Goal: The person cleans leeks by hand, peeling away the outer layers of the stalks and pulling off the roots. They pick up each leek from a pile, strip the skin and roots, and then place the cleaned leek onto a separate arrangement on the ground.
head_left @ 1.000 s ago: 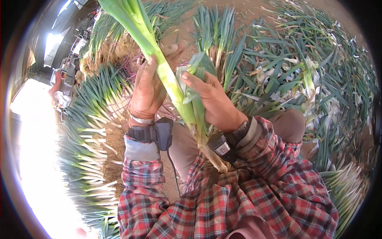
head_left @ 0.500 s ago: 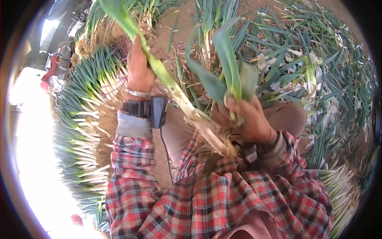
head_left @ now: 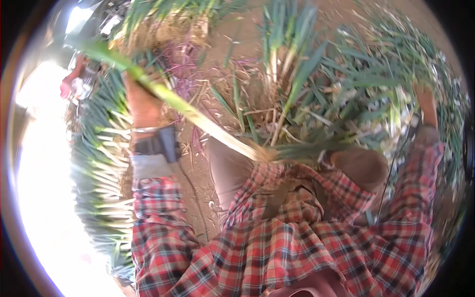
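Left hand (head_left: 142,103) grips leek (head_left: 210,124); right hand (head_left: 426,103) over leaves (head_left: 363,79).

We count one left hand (head_left: 143,103), upper left; one right hand (head_left: 425,98), upper right; one held leek (head_left: 198,119), left of centre; one leek row (head_left: 108,173), left.

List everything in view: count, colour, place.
Held onion: one, green/white, left of centre
Onion row: many, green/white, left
Rooted onions: many, green, tan roots, upper left
Strings: several, purple, upper left
Onion bunch: several, green/white, upper centre
Leaf heap: uncounted, green/whitish, right
Ground: one, brown, beneath
Cables: two, dark, both sides
Wristband: one, dark, left side
Shirt: one, red plaid, below
Trousers: one pair, brownish, centre
Left hand: one, around held onion
Right hand: one, at leaf heap
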Tool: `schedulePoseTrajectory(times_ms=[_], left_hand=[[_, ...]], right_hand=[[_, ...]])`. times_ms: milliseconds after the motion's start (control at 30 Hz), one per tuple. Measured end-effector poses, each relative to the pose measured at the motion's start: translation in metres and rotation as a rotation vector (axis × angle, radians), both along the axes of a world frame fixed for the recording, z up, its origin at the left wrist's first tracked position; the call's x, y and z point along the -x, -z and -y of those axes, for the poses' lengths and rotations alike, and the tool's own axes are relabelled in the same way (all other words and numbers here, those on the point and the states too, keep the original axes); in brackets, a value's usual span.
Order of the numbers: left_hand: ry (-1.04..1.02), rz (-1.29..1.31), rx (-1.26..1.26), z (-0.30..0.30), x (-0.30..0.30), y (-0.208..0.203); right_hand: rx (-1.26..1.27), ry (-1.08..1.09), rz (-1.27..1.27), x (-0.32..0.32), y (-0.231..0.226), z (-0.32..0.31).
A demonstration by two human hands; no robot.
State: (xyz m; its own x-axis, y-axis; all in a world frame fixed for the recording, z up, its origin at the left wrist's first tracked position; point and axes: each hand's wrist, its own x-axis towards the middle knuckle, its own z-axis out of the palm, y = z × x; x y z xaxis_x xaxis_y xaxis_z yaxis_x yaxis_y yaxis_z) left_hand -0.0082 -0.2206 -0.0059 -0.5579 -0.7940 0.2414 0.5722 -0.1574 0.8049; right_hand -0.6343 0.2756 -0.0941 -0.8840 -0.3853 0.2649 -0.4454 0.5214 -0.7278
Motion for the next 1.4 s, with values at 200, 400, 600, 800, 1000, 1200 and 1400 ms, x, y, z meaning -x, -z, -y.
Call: schedulePoseTrajectory(times_ms=[200,400,600,800,1000,1200,1400], left_hand=[[0.05,-0.077,-0.108,-0.116,0.041,-0.033],[0.127,0.015,-0.136,-0.15,0.089,-0.032],[-0.041,0.222,0.02,-0.165,0.087,-0.044],[-0.012,0.297,0.193,-0.173,0.085,-0.059],[-0.27,0.532,0.416,-0.156,0.087,-0.041],[0.02,0.307,0.114,-0.169,0.086,-0.017],[-0.241,0.357,0.165,-0.125,0.089,-0.009]], right_hand=[[0.272,-0.934,0.251,-0.318,-0.033,0.193],[0.499,-1.25,0.713,-0.423,-0.061,0.222],[0.437,-1.178,0.815,-0.424,-0.069,0.218],[0.508,-1.345,0.931,-0.421,-0.077,0.218],[0.539,-1.118,-0.158,-0.433,-0.073,0.199],[0.664,-1.099,0.751,-0.431,-0.053,0.176],[0.584,-1.322,0.757,-0.423,-0.045,0.159]])
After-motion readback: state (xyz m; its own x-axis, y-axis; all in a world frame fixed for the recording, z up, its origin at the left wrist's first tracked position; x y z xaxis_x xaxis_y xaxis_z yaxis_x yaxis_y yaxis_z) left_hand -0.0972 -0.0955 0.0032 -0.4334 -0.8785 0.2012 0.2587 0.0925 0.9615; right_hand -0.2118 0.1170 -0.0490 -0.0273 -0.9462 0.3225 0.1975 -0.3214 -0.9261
